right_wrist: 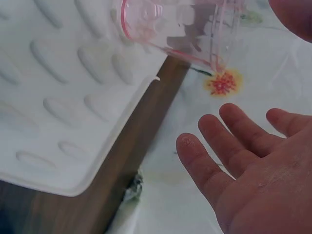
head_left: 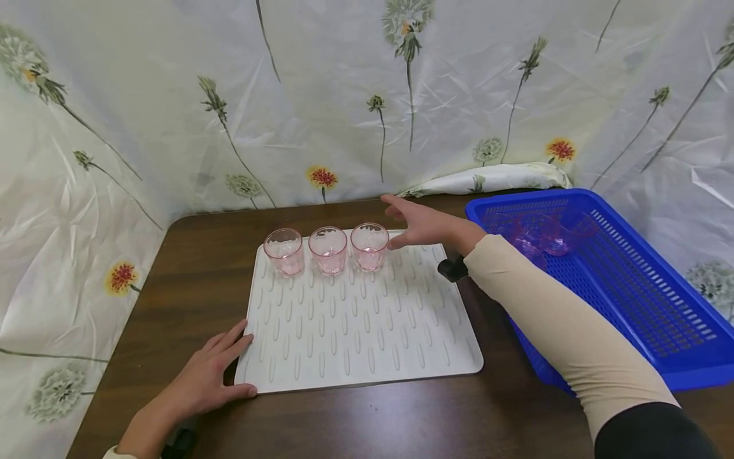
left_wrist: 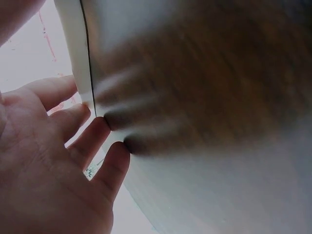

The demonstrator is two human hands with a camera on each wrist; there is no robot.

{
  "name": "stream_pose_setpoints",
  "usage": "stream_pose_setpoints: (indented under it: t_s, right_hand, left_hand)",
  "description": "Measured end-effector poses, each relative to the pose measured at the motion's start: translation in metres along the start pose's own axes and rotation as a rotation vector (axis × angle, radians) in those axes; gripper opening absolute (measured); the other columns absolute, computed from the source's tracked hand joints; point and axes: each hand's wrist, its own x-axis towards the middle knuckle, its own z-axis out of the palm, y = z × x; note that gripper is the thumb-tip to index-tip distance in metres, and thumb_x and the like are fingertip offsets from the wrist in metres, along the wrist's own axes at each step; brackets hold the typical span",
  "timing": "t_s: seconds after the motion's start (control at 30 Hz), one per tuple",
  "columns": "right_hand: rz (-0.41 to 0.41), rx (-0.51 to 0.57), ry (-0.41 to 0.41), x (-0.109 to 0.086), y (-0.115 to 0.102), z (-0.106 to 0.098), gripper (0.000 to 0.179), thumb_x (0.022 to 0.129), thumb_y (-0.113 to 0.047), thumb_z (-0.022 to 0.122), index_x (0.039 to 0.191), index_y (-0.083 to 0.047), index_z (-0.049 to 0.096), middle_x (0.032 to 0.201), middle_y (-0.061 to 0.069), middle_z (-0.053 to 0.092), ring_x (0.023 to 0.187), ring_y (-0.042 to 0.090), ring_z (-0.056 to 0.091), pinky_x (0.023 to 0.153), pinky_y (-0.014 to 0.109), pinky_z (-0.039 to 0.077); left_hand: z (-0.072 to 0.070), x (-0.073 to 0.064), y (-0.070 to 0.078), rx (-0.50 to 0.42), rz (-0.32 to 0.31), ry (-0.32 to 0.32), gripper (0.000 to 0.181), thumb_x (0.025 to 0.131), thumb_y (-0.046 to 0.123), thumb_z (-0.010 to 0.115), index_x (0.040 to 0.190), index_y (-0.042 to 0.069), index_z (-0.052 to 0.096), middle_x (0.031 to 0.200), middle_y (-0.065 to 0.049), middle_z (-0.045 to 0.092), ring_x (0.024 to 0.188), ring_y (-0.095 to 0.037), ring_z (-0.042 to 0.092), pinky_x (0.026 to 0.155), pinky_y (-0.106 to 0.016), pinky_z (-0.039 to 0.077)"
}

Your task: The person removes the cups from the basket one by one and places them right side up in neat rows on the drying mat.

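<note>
Three pink-tinted clear glasses stand upright in a row along the far side of a white ridged mat [head_left: 355,331]: a left glass [head_left: 285,254], a middle glass [head_left: 329,252] and a right glass [head_left: 369,247]. My right hand [head_left: 427,223] is beside the right glass, fingers extended and spread. In the right wrist view those fingers are apart from the glass [right_wrist: 180,29]; whether the thumb touches it, I cannot tell. With fingers loosely straight, my left hand [head_left: 209,370] touches the mat's near left edge; its fingertips [left_wrist: 117,151] meet the dark table in the left wrist view.
A blue perforated basket [head_left: 619,306] stands on the right of the brown wooden table [head_left: 195,274], with several pink glasses [head_left: 556,242] lying at its far end. Flower-print cloth [head_left: 321,95] hangs behind and at both sides, with a bunched fold [head_left: 493,178] along the back edge.
</note>
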Motion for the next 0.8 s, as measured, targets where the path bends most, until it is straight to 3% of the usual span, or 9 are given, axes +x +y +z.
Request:
stream_pose_setpoints:
  t_s: [0.3, 0.5, 0.8]
  right_hand:
    - [-0.024, -0.110, 0.017, -0.021, 0.002, -0.007, 0.095, 0.091, -0.021, 0.070, 0.160, -0.009, 0.006, 0.162, 0.020, 0.028, 0.150, 0.038, 0.028, 0.119, 0.055, 0.028]
    - [-0.026, -0.150, 0.083, -0.034, 0.004, -0.014, 0.091, 0.094, -0.023, 0.067, 0.160, -0.006, 0.006, 0.161, 0.024, 0.026, 0.149, 0.042, 0.028, 0.117, 0.058, 0.028]
    - [0.006, -0.158, 0.144, -0.064, 0.004, -0.033, 0.085, 0.097, -0.023, 0.062, 0.160, -0.007, 0.008, 0.161, 0.023, 0.026, 0.149, 0.043, 0.025, 0.116, 0.061, 0.027]
  left_hand:
    - [0.000, 0.000, 0.000, 0.003, -0.015, -0.014, 0.091, 0.074, 0.057, 0.079, 0.145, 0.006, 0.050, 0.159, -0.017, 0.035, 0.134, -0.043, 0.043, 0.100, -0.064, 0.042]
    - [0.001, 0.000, 0.000, 0.003, -0.008, -0.009, 0.091, 0.074, 0.056, 0.079, 0.144, 0.005, 0.051, 0.159, -0.018, 0.035, 0.134, -0.043, 0.044, 0.099, -0.063, 0.042]
    - [-0.001, 0.000, 0.001, 0.004, -0.014, -0.007, 0.091, 0.074, 0.055, 0.080, 0.144, 0.006, 0.051, 0.159, -0.017, 0.036, 0.134, -0.043, 0.044, 0.098, -0.064, 0.043]
